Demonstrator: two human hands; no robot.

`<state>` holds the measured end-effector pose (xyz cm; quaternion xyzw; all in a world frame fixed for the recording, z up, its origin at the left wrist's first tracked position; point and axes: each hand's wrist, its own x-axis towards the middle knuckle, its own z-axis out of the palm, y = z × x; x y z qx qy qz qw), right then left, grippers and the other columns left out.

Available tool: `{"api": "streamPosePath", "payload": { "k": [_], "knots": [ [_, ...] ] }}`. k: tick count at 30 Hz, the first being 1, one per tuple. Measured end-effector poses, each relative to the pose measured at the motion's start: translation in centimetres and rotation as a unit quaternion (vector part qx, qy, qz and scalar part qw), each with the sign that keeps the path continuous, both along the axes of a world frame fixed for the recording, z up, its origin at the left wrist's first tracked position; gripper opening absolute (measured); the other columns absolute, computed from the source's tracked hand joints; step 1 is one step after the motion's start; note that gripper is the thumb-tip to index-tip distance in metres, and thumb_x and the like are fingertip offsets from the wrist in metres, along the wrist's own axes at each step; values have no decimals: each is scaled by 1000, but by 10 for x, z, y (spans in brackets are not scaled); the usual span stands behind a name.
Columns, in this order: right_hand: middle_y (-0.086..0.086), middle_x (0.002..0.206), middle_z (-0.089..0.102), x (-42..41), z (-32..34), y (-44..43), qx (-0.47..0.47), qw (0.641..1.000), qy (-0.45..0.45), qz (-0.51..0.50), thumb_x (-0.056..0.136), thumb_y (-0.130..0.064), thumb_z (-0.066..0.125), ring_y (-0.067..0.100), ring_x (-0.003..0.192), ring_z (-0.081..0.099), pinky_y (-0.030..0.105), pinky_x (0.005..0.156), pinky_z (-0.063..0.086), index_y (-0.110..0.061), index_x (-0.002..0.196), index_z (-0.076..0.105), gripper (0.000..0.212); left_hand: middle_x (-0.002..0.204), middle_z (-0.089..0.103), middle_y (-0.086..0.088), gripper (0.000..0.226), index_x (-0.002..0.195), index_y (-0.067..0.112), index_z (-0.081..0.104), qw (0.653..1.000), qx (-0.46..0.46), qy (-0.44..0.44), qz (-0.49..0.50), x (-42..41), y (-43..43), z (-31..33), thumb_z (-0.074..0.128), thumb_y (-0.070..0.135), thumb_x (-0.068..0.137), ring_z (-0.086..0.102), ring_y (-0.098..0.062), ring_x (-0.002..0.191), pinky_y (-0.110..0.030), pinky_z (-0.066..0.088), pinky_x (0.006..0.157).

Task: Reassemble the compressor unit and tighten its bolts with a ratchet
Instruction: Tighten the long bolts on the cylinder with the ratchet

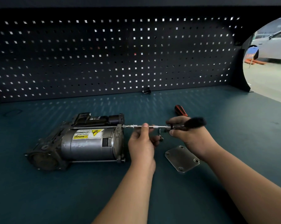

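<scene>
Compressor [88, 139] lies on its side on the bench [39, 191], motor end facing the hands. The ratchet [185, 125] lines up level with the upper bolt [123, 126] through a long extension [152, 126]. The left hand [141, 146] pinches that extension between thumb and fingertips, while the right hand [191, 136] curls its fingers round the handle, which is a blur. The risk is that a bar this long can tip, and if the left pinch slackens the socket could ride off the head and round it. Nothing clamps the compressor, so a hard pull may roll it. Loose screws [160, 137] lie just beneath the bar, beside the plate [181, 158], and a slip could scatter them.
</scene>
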<state>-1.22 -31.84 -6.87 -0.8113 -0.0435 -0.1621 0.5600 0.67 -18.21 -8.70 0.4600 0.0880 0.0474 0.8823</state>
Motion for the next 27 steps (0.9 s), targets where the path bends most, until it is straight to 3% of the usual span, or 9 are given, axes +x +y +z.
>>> {"api": "streamPosePath", "payload": {
  "k": [2, 4, 6, 8, 12, 15, 22, 25, 27],
  "knots": [
    [-8, 90, 70, 2, -2, -2, -18, 1000, -1, -4, 78, -3, 72, 3, 86, 64, 14, 78, 49, -28, 94, 70, 30, 80, 67, 2, 13, 84, 15, 56, 1000, -7, -6, -14, -1, 1, 2, 54, 21, 95, 57, -10, 45, -24, 46, 47],
    [-5, 92, 71, 6, -4, 2, 48, 999, 14, 7, 82, 1, 68, 10, 88, 67, 22, 80, 54, -22, 98, 68, 28, 90, 69, 4, 9, 93, 16, 58, 999, -18, -15, -37, -4, 2, 5, 51, 21, 96, 58, -11, 47, -23, 48, 47],
    [-1, 86, 72, 8, -6, 8, 166, 985, 39, 22, 87, 3, 62, 14, 81, 71, 26, 70, 58, -13, 99, 65, 20, 98, 70, 4, 10, 102, 17, 57, 998, -30, -19, -57, -6, 2, 7, 48, 19, 98, 59, -13, 48, -23, 49, 48],
    [0, 72, 71, 9, -4, 12, 194, 980, 51, 13, 91, -6, 59, 16, 68, 72, 23, 57, 56, -10, 91, 65, 7, 103, 70, 1, 13, 107, 18, 56, 997, -30, -18, -64, -8, 1, 8, 45, 17, 99, 59, -13, 47, -22, 49, 49],
    [5, 59, 65, 9, -4, 16, 190, 974, 116, -39, 91, -43, 56, 22, 46, 61, 26, 43, 46, -8, 77, 62, 38, 101, 71, -1, 11, 100, 16, 58, 998, -31, -12, -59, -9, 0, 8, 48, 18, 98, 58, -12, 46, -22, 49, 48],
    [5, 54, 61, 8, -7, 18, 144, 974, 158, -71, 88, -53, 54, 23, 42, 55, 28, 43, 44, -10, 72, 59, 46, 94, 73, -2, 10, 97, 15, 59, 998, -23, -14, -48, -7, 1, 5, 49, 16, 98, 56, -12, 44, -22, 48, 47],
    [1, 58, 63, 1, -4, 17, 96, 989, 99, -52, 94, -40, 52, 17, 45, 58, 21, 41, 44, -9, 82, 61, 34, 81, 74, 8, 17, 83, 17, 60, 998, 58, -22, -12, -4, -1, 0, 51, 21, 97, 51, -7, 41, -22, 44, 47],
    [0, 70, 70, 0, -4, 12, 41, 998, 28, -25, 95, -23, 56, 16, 57, 66, 25, 52, 51, -18, 91, 62, 9, 77, 73, 8, 18, 81, 15, 62, 998, 59, -16, -1, -3, -1, 0, 53, 22, 96, 49, -7, 40, -22, 43, 46],
    [-2, 83, 72, 0, -4, 7, 27, 1000, 2, -1, 91, -12, 60, 17, 68, 70, 29, 59, 54, -24, 96, 60, 13, 69, 71, 8, 19, 79, 15, 64, 998, 60, -6, 11, -2, -1, 0, 56, 23, 94, 49, -7, 40, -23, 43, 45]
  ]
}}
